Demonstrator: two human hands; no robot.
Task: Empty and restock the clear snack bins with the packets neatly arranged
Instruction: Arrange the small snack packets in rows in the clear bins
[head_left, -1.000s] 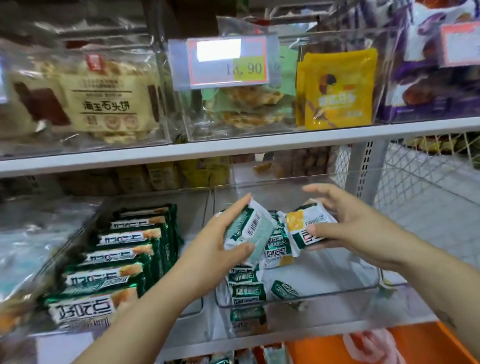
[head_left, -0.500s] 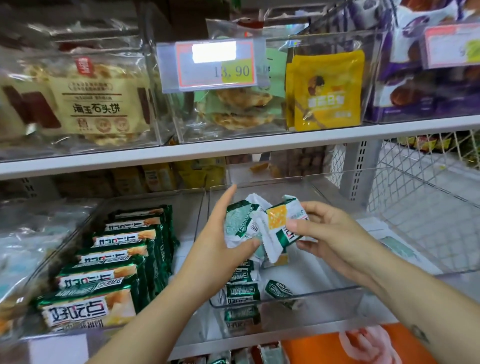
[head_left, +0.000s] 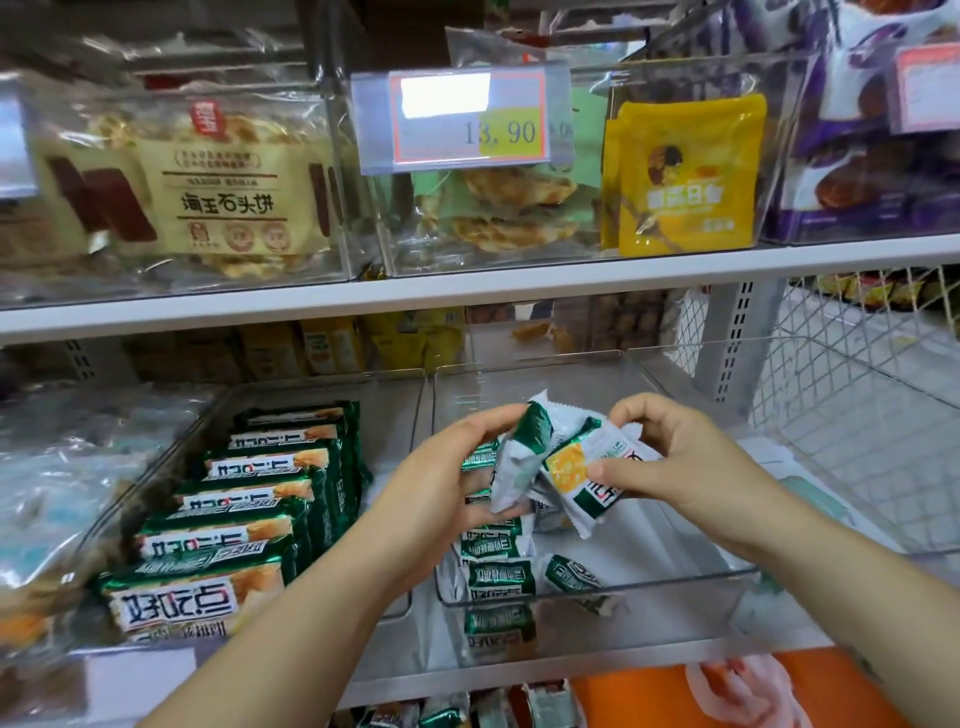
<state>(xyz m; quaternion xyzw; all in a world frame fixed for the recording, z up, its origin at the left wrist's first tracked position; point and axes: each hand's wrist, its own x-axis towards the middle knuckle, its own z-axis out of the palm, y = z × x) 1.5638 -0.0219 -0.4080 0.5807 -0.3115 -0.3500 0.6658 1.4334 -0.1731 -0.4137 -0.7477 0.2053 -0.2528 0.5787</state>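
Full bin (head_left: 387, 415) at 8 o'clock looks neatly stocked. Centre bin (head_left: 623, 584) has only some loose packets (head_left: 498, 577), so plenty left. Left hand (head_left: 441, 483) and right hand (head_left: 670, 462) each clutch green-white packets (head_left: 524, 457).

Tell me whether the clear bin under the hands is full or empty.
Mostly empty: the clear bin holds a few loose green packets front left; remaining floor is bare.
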